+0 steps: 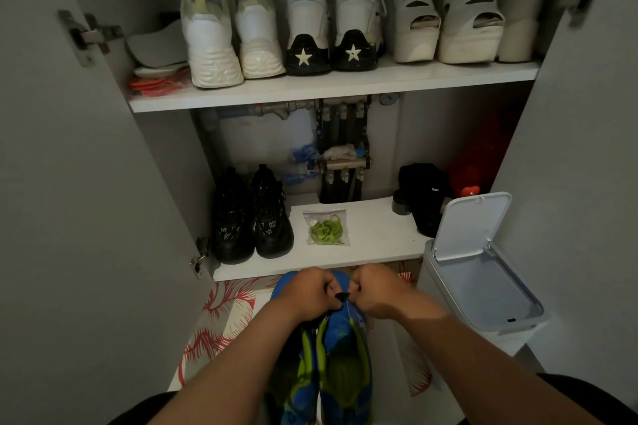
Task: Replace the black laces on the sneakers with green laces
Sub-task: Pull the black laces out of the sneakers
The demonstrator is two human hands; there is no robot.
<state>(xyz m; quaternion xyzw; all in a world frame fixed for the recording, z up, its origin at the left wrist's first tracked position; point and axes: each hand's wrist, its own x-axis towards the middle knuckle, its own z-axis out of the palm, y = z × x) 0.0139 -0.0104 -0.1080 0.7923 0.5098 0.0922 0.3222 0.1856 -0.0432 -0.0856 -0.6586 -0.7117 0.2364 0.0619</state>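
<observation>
Unlacing is in hand: left hand [307, 290] and right hand [374, 288] pinch the black lace [342, 296] on the near sneaker [345, 338]; next, pull it free.

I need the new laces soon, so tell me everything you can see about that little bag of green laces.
The bag of green laces is a small clear plastic pouch, seemingly zip-top, holding a loose tangle of bright lime-green flat laces. It looks closed and unopened. It lies flat on the white lower shelf of the open cupboard, slightly angled, right of the black sneakers but not touching them. Neither hand touches it.
</observation>
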